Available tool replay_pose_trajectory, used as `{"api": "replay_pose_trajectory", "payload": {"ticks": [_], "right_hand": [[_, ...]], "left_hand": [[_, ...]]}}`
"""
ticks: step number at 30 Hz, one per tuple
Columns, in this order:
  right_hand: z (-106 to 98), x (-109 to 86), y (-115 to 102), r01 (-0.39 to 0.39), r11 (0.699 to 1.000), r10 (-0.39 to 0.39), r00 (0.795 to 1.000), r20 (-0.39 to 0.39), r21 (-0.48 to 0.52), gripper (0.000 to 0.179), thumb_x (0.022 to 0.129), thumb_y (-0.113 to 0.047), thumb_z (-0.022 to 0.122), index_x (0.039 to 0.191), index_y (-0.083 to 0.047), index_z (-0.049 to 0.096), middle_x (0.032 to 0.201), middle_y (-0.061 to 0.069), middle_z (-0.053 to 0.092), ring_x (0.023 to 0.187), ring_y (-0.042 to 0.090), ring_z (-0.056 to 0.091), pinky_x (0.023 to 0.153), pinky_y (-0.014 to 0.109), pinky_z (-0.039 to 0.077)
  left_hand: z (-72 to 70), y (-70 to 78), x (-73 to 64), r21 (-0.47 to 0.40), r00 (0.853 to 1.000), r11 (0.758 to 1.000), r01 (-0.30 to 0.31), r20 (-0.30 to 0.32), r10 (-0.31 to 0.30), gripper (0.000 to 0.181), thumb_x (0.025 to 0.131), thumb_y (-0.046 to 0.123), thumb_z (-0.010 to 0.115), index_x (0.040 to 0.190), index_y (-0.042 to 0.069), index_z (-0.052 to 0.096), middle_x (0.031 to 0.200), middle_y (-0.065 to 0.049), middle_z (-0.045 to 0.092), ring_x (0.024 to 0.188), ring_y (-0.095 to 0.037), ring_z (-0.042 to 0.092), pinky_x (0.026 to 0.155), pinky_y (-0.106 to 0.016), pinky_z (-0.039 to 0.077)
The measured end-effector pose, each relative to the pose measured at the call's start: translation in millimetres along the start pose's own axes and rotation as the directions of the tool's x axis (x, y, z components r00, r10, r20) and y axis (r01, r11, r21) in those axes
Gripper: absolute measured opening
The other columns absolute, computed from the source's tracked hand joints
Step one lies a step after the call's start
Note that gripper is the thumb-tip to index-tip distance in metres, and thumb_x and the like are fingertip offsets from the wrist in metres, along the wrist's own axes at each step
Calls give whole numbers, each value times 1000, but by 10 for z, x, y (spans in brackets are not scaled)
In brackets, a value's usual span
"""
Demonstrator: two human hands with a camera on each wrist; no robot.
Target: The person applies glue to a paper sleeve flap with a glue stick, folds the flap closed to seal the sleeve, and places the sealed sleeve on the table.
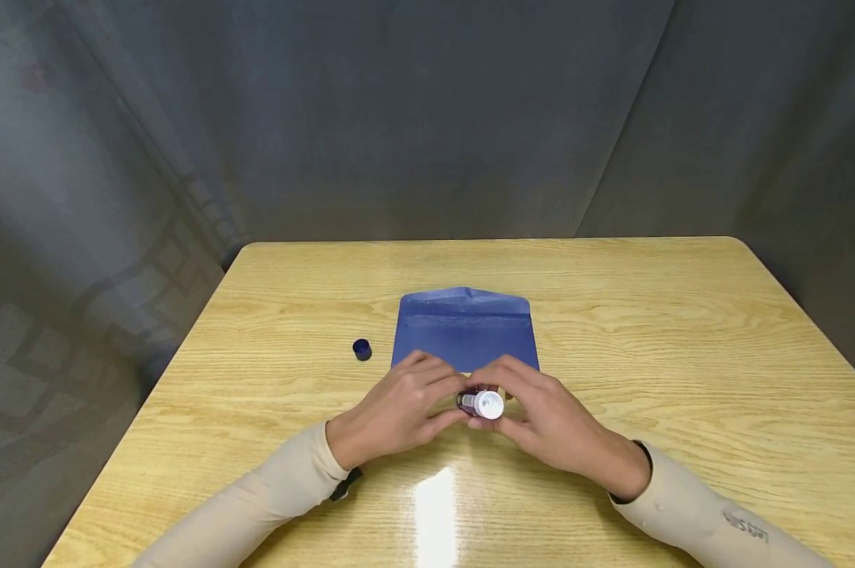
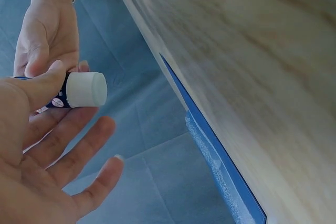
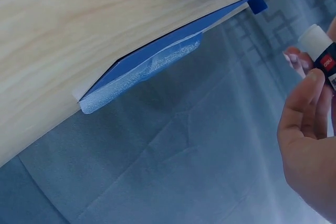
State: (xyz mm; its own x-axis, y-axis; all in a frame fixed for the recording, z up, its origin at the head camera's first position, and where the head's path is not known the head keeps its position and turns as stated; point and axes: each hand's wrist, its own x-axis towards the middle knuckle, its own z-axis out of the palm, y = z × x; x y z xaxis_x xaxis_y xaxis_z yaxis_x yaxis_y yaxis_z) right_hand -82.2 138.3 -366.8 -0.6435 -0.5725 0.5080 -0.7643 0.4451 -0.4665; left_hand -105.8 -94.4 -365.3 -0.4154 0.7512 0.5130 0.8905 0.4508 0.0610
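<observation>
A glue stick (image 1: 489,405) is held between my two hands, its white end facing up towards the head camera. My left hand (image 1: 409,402) pinches it with thumb and fingers from the left; in the left wrist view the other fingers of that hand are spread. From the right, my right hand (image 1: 544,412) grips the glue stick's dark blue, labelled body (image 3: 329,62). Just beyond the hands lies a blue envelope (image 1: 463,335), flap (image 1: 466,298) unfolded to the far side. Whitish streaks show on the flap in both wrist views. The hands partly hide the envelope's near edge.
A small dark blue cap (image 1: 361,349) stands on the wooden table (image 1: 647,315), left of the envelope. Grey cloth (image 1: 427,118) hangs behind the table's far edge and at both sides. Bright glare lies on the tabletop near the front.
</observation>
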Motion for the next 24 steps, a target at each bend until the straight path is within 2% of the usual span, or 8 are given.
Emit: {"api": "replay_pose_trajectory", "payload": {"ticks": [9,13,17,21,24], "right_hand": [[-2,9,-4,23,1000,-23,1000,-20,3,34,84,-22,80,115,-25,67,112,-10,63,98,5,63,78,23,56],[-9,10,-5,23,1000,-24,999,-33,-5,35,82,-19,81,115,-24,68,113,-9,64,99,6,64,79,26,57],[-16,10,-14,15,1000,-15,998,-56,-12,34,81,-22,82,113,-23,69,113,-7,64,99,8,64,78,26,57],[-22,7,-19,3,1000,-4,997,-73,-20,35,80,-25,83,112,-23,70,115,-6,66,103,10,66,83,25,57],[-27,1,-15,-2,999,-1,997,-82,-42,34,81,-20,82,113,-22,71,116,-6,69,107,13,67,89,29,57]], "left_hand": [[-5,-2,-4,-28,1000,1000,4,25,-3,26,88,28,76,108,13,72,104,5,73,100,-11,68,91,-30,52],[-5,-4,-9,-36,999,999,6,33,-5,26,89,27,75,110,13,71,106,5,73,101,-11,67,91,-30,51],[-7,-1,-9,-42,999,999,10,46,-8,27,90,28,73,113,14,71,107,5,72,102,-11,67,92,-31,51],[-8,-2,-8,-34,999,999,15,52,-13,30,92,31,71,115,13,71,108,4,73,103,-12,67,93,-31,51],[-17,-22,-11,-22,997,999,34,72,-32,35,92,36,70,117,12,70,110,3,72,104,-12,67,92,-32,51]]}}
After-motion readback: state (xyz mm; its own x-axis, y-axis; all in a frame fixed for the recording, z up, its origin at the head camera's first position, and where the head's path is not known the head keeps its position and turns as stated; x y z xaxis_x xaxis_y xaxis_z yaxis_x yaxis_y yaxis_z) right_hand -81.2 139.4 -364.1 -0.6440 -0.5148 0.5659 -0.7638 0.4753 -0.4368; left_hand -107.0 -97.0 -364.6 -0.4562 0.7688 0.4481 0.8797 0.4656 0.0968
